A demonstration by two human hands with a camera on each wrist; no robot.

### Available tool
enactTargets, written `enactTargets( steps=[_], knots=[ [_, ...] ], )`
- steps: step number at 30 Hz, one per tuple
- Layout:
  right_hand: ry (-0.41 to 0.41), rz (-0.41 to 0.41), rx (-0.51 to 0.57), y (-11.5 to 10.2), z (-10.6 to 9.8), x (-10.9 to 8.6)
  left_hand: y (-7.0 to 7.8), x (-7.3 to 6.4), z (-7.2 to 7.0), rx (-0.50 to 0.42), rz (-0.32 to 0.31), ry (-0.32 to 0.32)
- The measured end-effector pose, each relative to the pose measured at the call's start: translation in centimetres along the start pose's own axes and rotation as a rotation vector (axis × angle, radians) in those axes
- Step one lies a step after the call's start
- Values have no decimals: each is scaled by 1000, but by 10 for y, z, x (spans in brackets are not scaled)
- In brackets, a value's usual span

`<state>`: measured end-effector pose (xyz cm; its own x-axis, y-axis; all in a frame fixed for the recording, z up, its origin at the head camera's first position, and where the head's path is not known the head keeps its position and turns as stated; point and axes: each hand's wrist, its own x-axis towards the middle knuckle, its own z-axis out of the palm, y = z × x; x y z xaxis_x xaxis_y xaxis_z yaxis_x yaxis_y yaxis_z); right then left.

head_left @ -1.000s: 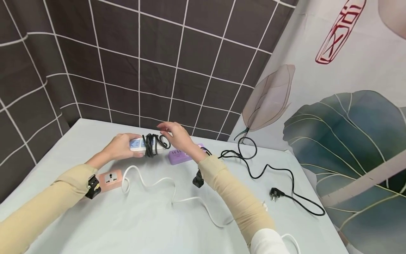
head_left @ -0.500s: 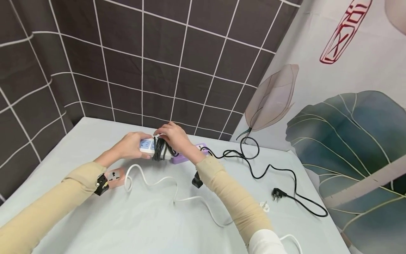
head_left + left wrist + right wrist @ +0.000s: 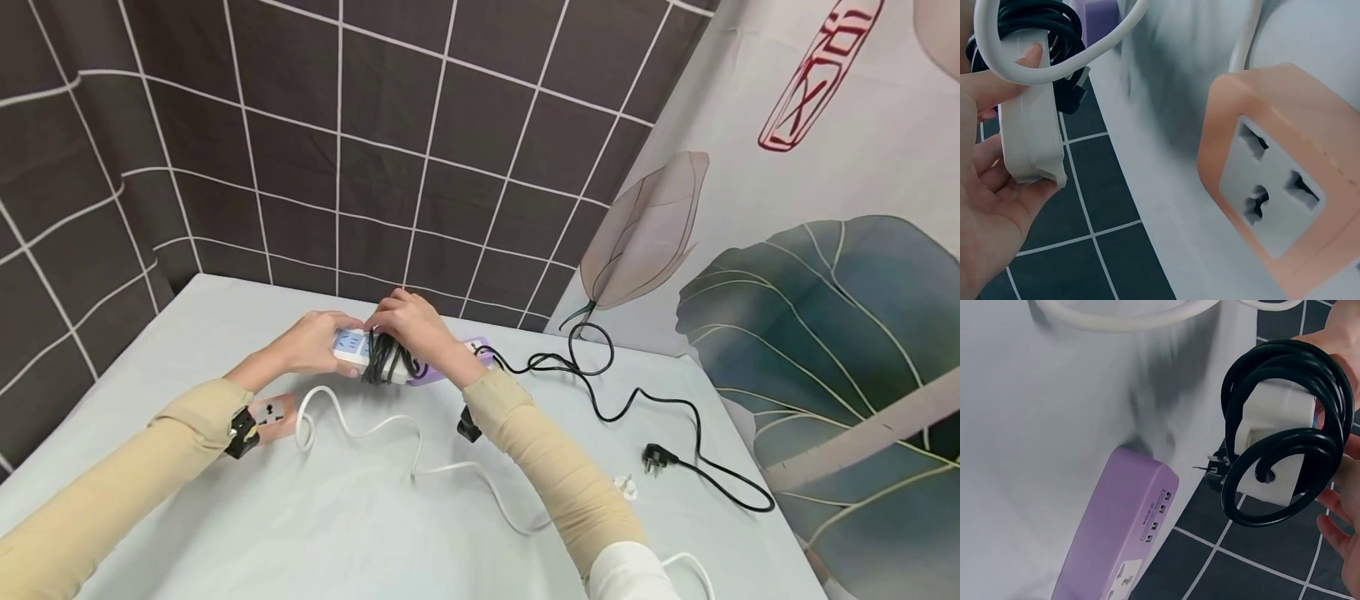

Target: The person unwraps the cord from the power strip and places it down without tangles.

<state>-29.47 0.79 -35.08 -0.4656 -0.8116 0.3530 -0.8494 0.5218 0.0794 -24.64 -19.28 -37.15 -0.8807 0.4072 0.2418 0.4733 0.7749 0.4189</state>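
Observation:
My left hand (image 3: pixel 307 342) grips one end of a white power strip (image 3: pixel 349 343) with blue socket faces, held above the table's back edge. The strip's plain side (image 3: pixel 1032 131) shows in the left wrist view, thumb along it and fingers beneath. Around its other end loops a black power cord (image 3: pixel 381 360), whose coil (image 3: pixel 1285 440) covers much of the strip in the right wrist view. A black plug (image 3: pixel 1213 472) with metal prongs sticks out beside the coil. My right hand (image 3: pixel 411 321) holds the cord from above; its fingertips are partly hidden behind the loops.
A purple power strip (image 3: pixel 1122 506) lies behind my right forearm. Near my left wrist sits an orange power strip (image 3: pixel 1297 125), its white cord (image 3: pixel 416 450) curving across the table. At right are another black cord (image 3: pixel 630 400) with its plug (image 3: pixel 652 458) and a small white piece (image 3: pixel 626 487).
The white strip and my left hand have shifted slightly right in view. My right hand has come down from beside the coil onto the black cord.

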Motion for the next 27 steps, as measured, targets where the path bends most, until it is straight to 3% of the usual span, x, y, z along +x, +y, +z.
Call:
enactTargets(
  steps=[7, 12, 20, 23, 27],
  knots=[
    [-4, -34, -41, 3, 1, -2, -1, -1, -1, -8, -1, 0],
    [-90, -23, 17, 5, 1, -4, -4, 0, -2, -26, 16, 2],
    [-202, -98, 57, 7, -5, -5, -3, 0, -6, -78, 73, -28],
    [-190, -126, 35, 9, -7, -6, -2, 0, -7, -98, 74, -37],
    [-113, -167, -3, 11, -8, -9, -2, 1, -8, -105, 74, -37]
  ],
)
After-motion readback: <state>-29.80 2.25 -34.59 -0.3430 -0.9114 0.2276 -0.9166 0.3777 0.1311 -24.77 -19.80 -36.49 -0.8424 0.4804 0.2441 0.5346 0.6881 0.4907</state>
